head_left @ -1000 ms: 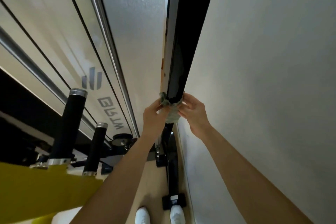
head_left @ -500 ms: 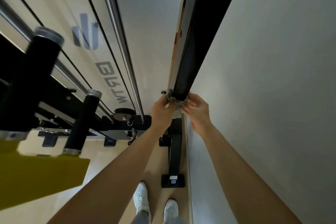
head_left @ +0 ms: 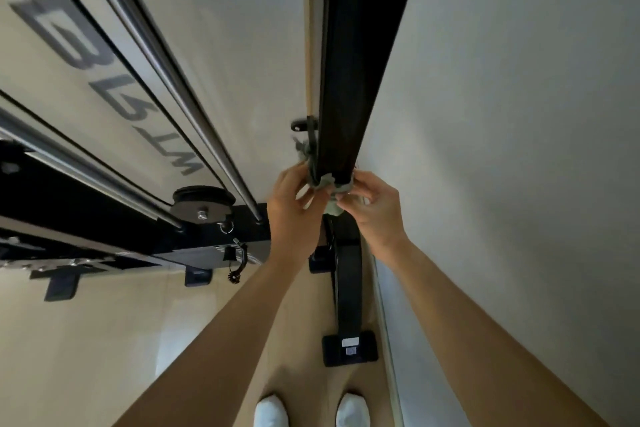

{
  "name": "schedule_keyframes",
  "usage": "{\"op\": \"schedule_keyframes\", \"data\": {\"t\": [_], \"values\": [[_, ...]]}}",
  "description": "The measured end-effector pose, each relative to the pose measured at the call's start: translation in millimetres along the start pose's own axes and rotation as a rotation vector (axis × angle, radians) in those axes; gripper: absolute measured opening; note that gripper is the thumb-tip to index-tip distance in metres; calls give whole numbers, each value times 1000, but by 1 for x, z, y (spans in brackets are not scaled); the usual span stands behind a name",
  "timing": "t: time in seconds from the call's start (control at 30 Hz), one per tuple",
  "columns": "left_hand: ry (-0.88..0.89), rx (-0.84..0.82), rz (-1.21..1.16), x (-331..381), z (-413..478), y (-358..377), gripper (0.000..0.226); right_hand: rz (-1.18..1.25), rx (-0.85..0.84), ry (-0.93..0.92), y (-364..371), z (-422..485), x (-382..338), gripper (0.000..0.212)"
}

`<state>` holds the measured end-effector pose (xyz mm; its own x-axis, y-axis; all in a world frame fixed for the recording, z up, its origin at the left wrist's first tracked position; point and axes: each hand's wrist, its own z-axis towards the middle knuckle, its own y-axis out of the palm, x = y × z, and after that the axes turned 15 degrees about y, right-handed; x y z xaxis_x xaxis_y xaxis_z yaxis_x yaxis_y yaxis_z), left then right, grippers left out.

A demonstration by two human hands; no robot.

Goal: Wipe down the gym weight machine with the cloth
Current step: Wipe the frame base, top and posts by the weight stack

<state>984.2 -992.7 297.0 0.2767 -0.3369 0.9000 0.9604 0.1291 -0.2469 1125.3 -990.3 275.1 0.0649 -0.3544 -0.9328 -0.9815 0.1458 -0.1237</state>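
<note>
Both hands [head_left: 293,204] [head_left: 374,208] pinch cloth [head_left: 329,184] round post [head_left: 353,80].

Your left hand [head_left: 294,208] and right hand [head_left: 372,210] meet at the tall black upright post of the weight machine [head_left: 349,62], one on each side of it, with the crumpled grey-green cloth [head_left: 329,184] wrapped round the post between them. The plain pale wall [head_left: 519,114] runs just to the right of the post. To the left, two polished steel guide rods [head_left: 166,80] slant down into the black base frame [head_left: 121,229], with a round black pulley [head_left: 202,199] at their foot. Below your hands the post's black floor foot [head_left: 348,347] lies on the tan floor [head_left: 104,340], and your two white shoes [head_left: 272,411] stand in front of it.
</note>
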Motion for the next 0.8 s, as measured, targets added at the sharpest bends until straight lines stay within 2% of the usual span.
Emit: {"op": "schedule_keyframes", "data": {"t": [0.23,0.43,0.6,0.8], "values": [[16,3,-13,-100,-39,27,29,-70,55,-92,16,29,83,39],[-11,33,-45,-181,-87,58,26,-72,72,-84,32,59,178,36],[67,91,-73,-229,-121,85,42,-65,43,-124,33,88,249,29],[102,60,-125,-301,-160,106,48,-159,67,-234,39,114,315,26]]}}
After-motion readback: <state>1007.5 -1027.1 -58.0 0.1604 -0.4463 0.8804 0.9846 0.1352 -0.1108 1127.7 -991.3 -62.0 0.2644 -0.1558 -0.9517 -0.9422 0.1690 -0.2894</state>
